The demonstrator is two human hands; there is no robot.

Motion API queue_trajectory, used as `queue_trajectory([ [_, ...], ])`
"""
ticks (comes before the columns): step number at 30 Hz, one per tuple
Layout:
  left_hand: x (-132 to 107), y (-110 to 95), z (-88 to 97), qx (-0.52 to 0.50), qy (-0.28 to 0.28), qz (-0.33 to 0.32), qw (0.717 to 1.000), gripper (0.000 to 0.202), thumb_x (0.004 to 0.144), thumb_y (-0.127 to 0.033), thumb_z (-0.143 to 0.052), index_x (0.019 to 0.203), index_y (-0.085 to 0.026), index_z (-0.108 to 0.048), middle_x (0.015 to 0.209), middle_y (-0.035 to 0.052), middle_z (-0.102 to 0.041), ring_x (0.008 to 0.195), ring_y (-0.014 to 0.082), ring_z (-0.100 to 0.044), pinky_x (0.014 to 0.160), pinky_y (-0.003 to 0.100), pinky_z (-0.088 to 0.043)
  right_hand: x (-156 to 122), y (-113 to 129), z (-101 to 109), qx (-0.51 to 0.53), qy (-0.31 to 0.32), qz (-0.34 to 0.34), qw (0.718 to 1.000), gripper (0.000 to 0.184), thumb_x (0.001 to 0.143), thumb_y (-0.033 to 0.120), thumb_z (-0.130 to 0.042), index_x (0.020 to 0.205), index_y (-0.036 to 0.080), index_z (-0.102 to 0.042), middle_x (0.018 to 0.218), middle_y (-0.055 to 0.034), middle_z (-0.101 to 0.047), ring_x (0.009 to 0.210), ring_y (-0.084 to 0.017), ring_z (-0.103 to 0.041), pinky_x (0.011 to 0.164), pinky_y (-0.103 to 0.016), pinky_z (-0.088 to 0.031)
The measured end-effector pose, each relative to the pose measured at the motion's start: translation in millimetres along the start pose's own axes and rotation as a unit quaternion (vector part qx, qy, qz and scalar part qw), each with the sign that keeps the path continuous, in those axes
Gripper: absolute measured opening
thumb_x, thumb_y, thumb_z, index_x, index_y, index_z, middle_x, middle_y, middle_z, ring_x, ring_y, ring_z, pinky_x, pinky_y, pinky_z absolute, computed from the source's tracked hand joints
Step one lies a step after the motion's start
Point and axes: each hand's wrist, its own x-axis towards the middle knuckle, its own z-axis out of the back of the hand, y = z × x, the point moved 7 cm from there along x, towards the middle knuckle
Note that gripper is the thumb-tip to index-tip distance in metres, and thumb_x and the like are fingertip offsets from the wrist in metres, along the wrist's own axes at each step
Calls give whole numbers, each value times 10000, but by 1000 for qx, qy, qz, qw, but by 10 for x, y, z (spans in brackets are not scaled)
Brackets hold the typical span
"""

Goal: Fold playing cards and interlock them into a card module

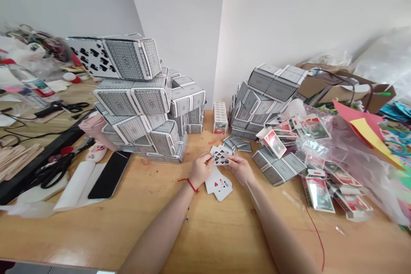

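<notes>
Between my two hands is a playing card [220, 158] with black clubs facing up. My left hand [201, 168] pinches its left edge, a red string around the wrist. On the opposite edge, my right hand [240, 168] pinches the same card. Loose playing cards [218, 185] lie face up on the table just below, one showing a red heart. More face-up cards are partly hidden behind the held one. A few folded grey-backed cards [237, 144] rest a little beyond my hands.
Stacked boxes made of cards [150, 98] rise at the left, with another stack [257, 102] at the right. A row of card packs [220, 117] stands between them. Opened card boxes [319, 192] and plastic crowd the right; a phone [109, 175] and scissors [62, 165] lie left.
</notes>
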Motion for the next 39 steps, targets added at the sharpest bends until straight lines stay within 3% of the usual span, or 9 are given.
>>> queue_trajectory([
  [7, -28, -81, -7, -28, 7, -19, 999, 214, 776, -223, -454, 575, -162, -498, 616, 24, -525, 621, 130, -499, 581, 237, -385, 2, 32, 76, -96, -69, 56, 991, 184, 565, 298, -701, 618, 146, -612, 601, -5, -618, 543, -128, -548, 579, -272, -439],
  [10, -22, -181, 28, -84, -8, -42, 996, 108, 766, -217, -479, 761, -153, -565, 806, 66, -579, 783, 159, -536, 686, 268, -422, -36, 82, 28, -165, -91, 94, 978, 186, 592, 319, -662, 603, 148, -591, 590, -7, -609, 541, -134, -537, 566, -262, -429],
  [13, -9, -262, 20, -151, 6, -47, 987, 238, 717, -241, -566, 940, -158, -560, 972, 90, -578, 917, 186, -536, 792, 313, -429, -71, 81, -50, -213, -96, 107, 966, 164, 631, 321, -607, 614, 159, -583, 612, -22, -618, 568, -153, -546, 567, -266, -433],
  [16, -5, -260, -7, -185, 8, -17, 983, 261, 657, -260, -638, 890, -155, -583, 929, 80, -613, 875, 183, -567, 795, 322, -448, -108, 91, -112, -251, -104, 129, 954, 120, 650, 283, -555, 622, 169, -578, 627, -26, -622, 587, -162, -546, 563, -263, -430],
  [22, -30, -181, -10, -186, -49, 34, 981, 124, 701, -264, -588, 740, -152, -625, 782, 60, -657, 737, 153, -603, 734, 295, -487, -162, 126, -177, -343, -127, 165, 916, 135, 688, 247, -458, 623, 177, -553, 585, -8, -582, 547, -150, -500, 532, -247, -401],
  [28, -50, -117, -53, -227, -49, 66, 970, 150, 731, -259, -554, 786, -150, -640, 821, 78, -658, 756, 165, -608, 711, 293, -492, -165, 140, -206, -336, -135, 163, 918, 145, 690, 283, -493, 589, 181, -519, 559, 6, -559, 530, -140, -491, 514, -232, -386],
  [35, -47, -75, -60, -241, -28, 102, 965, 190, 738, -306, -537, 685, -134, -598, 635, 30, -596, 600, 118, -536, 570, 229, -451, -169, 136, -236, -330, -118, 149, 925, 149, 687, 306, -527, 605, 182, -536, 586, -7, -594, 538, -146, -519, 529, -240, -403],
  [39, -45, -93, -26, -241, -37, 108, 964, 186, 727, -310, -546, 684, -132, -582, 651, 30, -589, 608, 117, -527, 572, 221, -438, -182, 134, -260, -326, -113, 155, 926, 149, 691, 308, -526, 610, 183, -537, 611, -10, -604, 572, -151, -539, 562, -247, -420],
])
